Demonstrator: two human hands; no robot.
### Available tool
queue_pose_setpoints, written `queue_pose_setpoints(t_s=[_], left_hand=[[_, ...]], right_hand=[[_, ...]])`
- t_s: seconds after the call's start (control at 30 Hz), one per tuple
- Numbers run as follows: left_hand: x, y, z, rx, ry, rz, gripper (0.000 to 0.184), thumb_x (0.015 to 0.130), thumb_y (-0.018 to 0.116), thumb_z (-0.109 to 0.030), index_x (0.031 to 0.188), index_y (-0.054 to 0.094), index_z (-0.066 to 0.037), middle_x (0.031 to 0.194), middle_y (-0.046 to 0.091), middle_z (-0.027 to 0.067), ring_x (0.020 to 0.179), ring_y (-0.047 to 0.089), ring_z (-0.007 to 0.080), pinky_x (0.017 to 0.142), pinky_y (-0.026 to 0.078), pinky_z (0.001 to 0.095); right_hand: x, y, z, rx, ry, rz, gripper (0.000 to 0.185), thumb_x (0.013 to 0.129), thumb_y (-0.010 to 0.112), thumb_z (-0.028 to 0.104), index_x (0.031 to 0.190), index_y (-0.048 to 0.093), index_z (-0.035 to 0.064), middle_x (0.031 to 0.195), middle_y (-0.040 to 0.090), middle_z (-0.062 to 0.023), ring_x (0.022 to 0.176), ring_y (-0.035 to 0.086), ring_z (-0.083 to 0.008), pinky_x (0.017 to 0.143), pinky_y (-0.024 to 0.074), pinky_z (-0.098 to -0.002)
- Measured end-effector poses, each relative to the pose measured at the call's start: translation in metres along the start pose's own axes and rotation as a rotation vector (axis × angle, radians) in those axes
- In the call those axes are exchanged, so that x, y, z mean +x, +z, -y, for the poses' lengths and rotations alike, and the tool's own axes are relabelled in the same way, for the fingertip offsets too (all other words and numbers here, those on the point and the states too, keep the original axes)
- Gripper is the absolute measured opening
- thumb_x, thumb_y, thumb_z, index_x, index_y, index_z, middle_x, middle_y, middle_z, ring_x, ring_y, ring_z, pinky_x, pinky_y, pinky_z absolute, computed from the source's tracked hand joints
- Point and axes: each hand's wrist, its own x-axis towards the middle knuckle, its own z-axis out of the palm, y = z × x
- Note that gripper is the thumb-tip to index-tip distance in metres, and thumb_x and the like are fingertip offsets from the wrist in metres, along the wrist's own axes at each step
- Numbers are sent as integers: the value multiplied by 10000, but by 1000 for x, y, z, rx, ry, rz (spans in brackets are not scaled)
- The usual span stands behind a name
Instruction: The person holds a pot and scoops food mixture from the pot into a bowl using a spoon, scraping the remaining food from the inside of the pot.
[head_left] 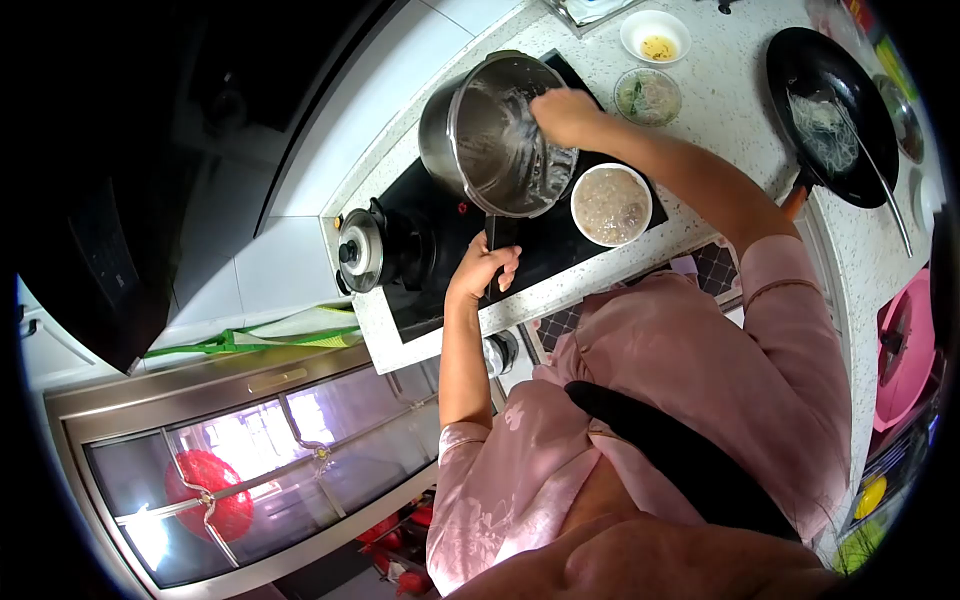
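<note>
A large steel pot (pixel 440 135) is tilted over the black stovetop (pixel 530 255), its inside coated with whitish residue. My left hand (pixel 482 268) is wrapped round the pot's black handle. At the pot's opening is my right hand (pixel 565 117), its fingers closed; what they hold, if anything, is hidden. Just below that hand, a white bowl (pixel 612 206) full of thick, greyish porridge-like food stands at the stovetop's edge.
On the counter (pixel 715 110) are a glass bowl (pixel 648 97), a white bowl (pixel 655 38) with yellowish contents, and a black wok (pixel 783 75) holding noodles and a utensil. A small lidded pot (pixel 362 250) stands left.
</note>
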Motion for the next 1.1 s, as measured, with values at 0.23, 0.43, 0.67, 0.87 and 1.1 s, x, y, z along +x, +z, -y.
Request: queue_pose_setpoints(t_s=[0.23,0.43,0.67,0.87,1.1], left_hand=[[-3,3,-4,41,3,-30,90,784,576,3,808,492,-16,564,491,58,385,438,121,351,347,267],[0,1,-2,37,13,-14,141,763,576,13,843,463,-13,552,483,60,389,443,123,352,350,276],[-4,3,-5,31,27,10,161,787,594,0,829,443,-36,559,479,44,402,439,111,356,346,267],[-5,5,-6,15,12,6,176,794,596,6,847,435,-42,560,476,42,402,437,109,354,344,267],[-3,4,-4,3,41,18,202,797,587,24,876,412,-39,565,477,53,398,436,118,351,345,273]], right_hand=[[21,23,-12,-442,-303,-249,106,783,559,114,819,642,59,733,671,-118,697,678,-263,611,541,-386],[-20,38,-4,-255,-379,-63,80,744,610,137,753,665,80,733,665,-129,703,671,-298,617,533,-414],[9,5,-15,84,-14,135,176,760,593,160,859,681,45,893,658,-227,847,645,-399,753,520,-477],[37,0,-4,-584,-350,-448,90,775,558,115,811,599,44,702,646,-127,685,671,-252,590,541,-350],[6,21,-10,-661,-506,-318,96,754,576,135,801,600,54,679,642,-82,626,657,-240,541,530,-344]])
